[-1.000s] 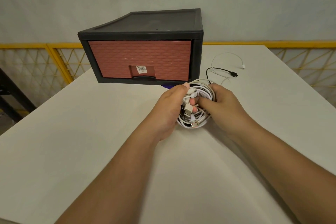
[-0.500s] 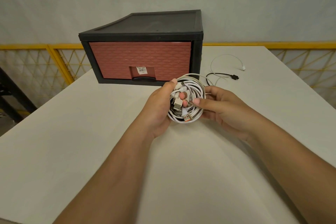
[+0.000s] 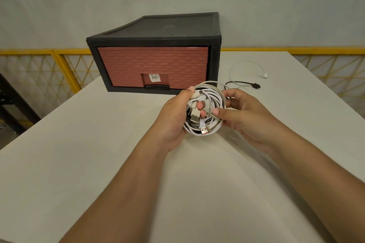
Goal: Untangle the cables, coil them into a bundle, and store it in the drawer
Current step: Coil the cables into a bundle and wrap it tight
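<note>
A coiled bundle of white and black cables (image 3: 209,102) with several USB plugs hangs above the white table (image 3: 98,163). My left hand (image 3: 175,116) grips its left side, fingers curled through the loop. My right hand (image 3: 243,116) holds the right side, thumb pressed on a grey strand. Loose ends trail from the coil to the table behind: a thin white cable (image 3: 246,63) and a black plug end (image 3: 256,85). The drawer unit (image 3: 156,53), black frame with a closed red brick-pattern front, stands just beyond the hands.
The table's far edge runs behind the drawer unit, with a yellow mesh railing (image 3: 49,69) and a grey wall beyond. A dark frame (image 3: 11,104) stands on the floor at the left.
Both hands lifted the coil off the table and turned it up towards the camera. My right hand shifted from cupping the coil to holding its right side with the thumb.
</note>
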The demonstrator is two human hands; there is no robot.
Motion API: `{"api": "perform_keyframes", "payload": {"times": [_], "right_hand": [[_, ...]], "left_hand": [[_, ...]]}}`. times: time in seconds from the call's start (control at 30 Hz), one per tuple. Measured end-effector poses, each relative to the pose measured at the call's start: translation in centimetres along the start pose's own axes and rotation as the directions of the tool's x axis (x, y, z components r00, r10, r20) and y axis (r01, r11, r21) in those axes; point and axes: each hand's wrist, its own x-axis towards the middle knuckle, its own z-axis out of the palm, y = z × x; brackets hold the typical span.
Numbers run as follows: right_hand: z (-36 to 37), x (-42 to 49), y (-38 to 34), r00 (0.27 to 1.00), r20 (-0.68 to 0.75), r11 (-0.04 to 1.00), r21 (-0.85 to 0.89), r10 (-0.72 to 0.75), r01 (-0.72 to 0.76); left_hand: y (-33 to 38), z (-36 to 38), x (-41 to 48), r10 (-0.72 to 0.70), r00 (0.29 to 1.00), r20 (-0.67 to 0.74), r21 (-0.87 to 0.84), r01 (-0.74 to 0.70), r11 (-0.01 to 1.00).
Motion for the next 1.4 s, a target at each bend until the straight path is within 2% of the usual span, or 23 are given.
{"api": "perform_keyframes", "payload": {"times": [0.27, 0.53, 0.93, 1.1, 1.4], "right_hand": [[-0.06, 0.04, 0.15, 1.000, 0.003, 0.999, 0.036, 0.000, 0.000], [0.23, -0.43, 0.01, 0.983, 0.174, 0.979, 0.183, 0.064, -0.096], [0.01, -0.77, -0.37, 0.949, 0.310, 0.970, 0.208, 0.059, -0.128], [0.24, -0.71, -0.26, 0.954, 0.292, 0.980, 0.157, 0.070, -0.120], [0.58, -0.34, 0.31, 0.984, 0.150, 0.995, -0.038, 0.094, -0.090]], "left_hand": [[0.04, -0.13, 0.08, 0.002, 1.000, -0.010, -0.008, -0.002, 1.000], [0.22, -0.20, -0.10, -0.028, 0.999, 0.025, -0.033, 0.029, 0.999], [0.31, -0.30, -0.05, -0.018, 1.000, 0.007, -0.026, 0.018, 0.999], [0.16, -0.32, 0.00, -0.025, 1.000, 0.012, -0.004, 0.025, 1.000], [-0.03, -0.44, 0.32, -0.006, 1.000, -0.025, -0.067, 0.005, 0.998]]}}
